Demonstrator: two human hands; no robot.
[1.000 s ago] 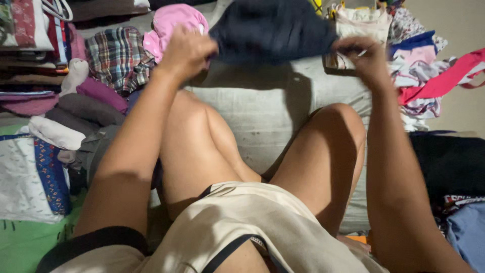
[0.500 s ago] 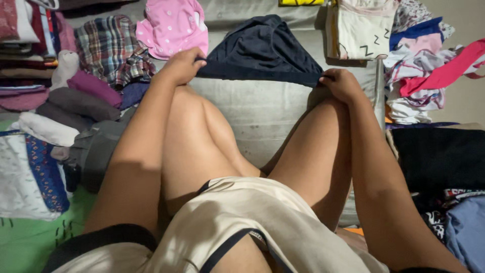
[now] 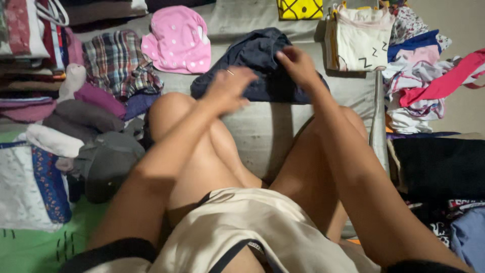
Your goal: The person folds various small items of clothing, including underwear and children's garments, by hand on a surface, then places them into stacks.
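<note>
Head | dark navy garment (image 3: 252, 65) long axis left-right | right hand (image 3: 298, 63) pinching it

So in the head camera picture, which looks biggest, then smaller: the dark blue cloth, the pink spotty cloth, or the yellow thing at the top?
1. Dark blue cloth, partly hidden by hands
2. Pink spotty cloth
3. Yellow thing, cut off by the picture's edge, so unsure

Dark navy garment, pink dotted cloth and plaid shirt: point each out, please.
dark navy garment (image 3: 252, 53), head view, on its upper left fold
pink dotted cloth (image 3: 178, 41), head view, on its middle
plaid shirt (image 3: 118, 63), head view, on the middle of the checked fabric
</note>
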